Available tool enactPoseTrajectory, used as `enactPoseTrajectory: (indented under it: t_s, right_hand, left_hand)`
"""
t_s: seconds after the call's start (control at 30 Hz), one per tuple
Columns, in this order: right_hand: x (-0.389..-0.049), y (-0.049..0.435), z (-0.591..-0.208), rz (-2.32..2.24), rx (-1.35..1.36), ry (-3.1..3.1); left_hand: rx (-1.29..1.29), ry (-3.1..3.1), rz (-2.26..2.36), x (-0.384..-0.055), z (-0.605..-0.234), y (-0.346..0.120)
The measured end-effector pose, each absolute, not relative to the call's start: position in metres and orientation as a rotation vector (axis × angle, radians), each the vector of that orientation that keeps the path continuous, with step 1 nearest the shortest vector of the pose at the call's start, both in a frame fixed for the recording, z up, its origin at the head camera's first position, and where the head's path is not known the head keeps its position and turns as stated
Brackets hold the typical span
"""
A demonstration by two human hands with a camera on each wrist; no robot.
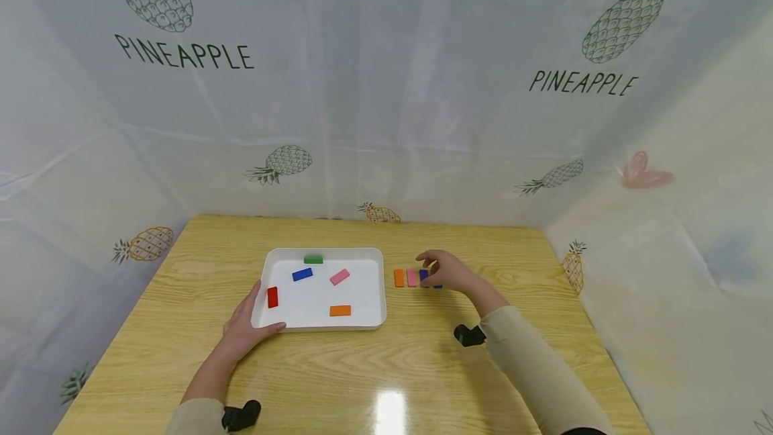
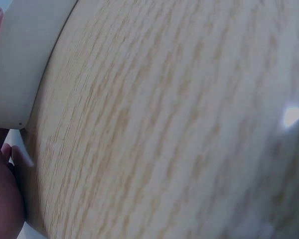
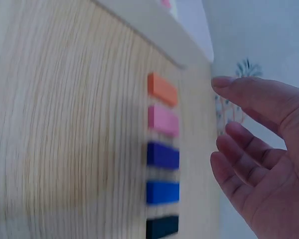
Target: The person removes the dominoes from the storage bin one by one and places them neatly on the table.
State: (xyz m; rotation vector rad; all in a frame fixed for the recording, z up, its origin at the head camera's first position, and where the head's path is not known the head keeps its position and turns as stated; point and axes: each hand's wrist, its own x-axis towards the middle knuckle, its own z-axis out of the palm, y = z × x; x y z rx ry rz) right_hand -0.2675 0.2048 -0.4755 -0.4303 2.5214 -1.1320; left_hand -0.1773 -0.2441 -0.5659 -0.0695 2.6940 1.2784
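My left hand (image 1: 244, 327) holds the white tray (image 1: 302, 322) at its front left corner, thumb along the front wall and fingers by the left side. Inside the tray lie red (image 1: 273, 297), blue (image 1: 302, 274), green (image 1: 313, 259), pink (image 1: 340, 276) and orange (image 1: 340, 311) rectangular blocks, spread apart. Over a row of blocks right of the tray hovers my right hand (image 1: 449, 271), fingers loosely bent, nothing between them. That row runs orange (image 3: 162, 90), pink (image 3: 163, 121), dark blue (image 3: 163, 156), blue (image 3: 163, 192) and black (image 3: 162, 227); my hand partly covers it in the head view.
Both hands work over a wooden table (image 1: 362, 361). A white sheet (image 1: 386, 99) printed with pineapples hangs behind it and along both sides. Dark wrist devices (image 1: 470, 335) sit by each forearm, and a light reflection shows on the front of the table.
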Motion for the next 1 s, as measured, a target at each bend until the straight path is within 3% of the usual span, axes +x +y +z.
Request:
enactPoseTrajectory:
  t_s: [0.57, 1.0]
  right_hand:
    - [-0.259, 0.136, -0.466, -1.075, -0.697, 2.458]
    - [-0.268, 0.092, -0.480, -1.055, -0.683, 2.413]
  left_hand:
    - [-0.070, 2.702, 1.295, -0.179, -0.568, -0.246]
    - [-0.091, 2.683, 1.267, -0.177, -0.563, -0.244]
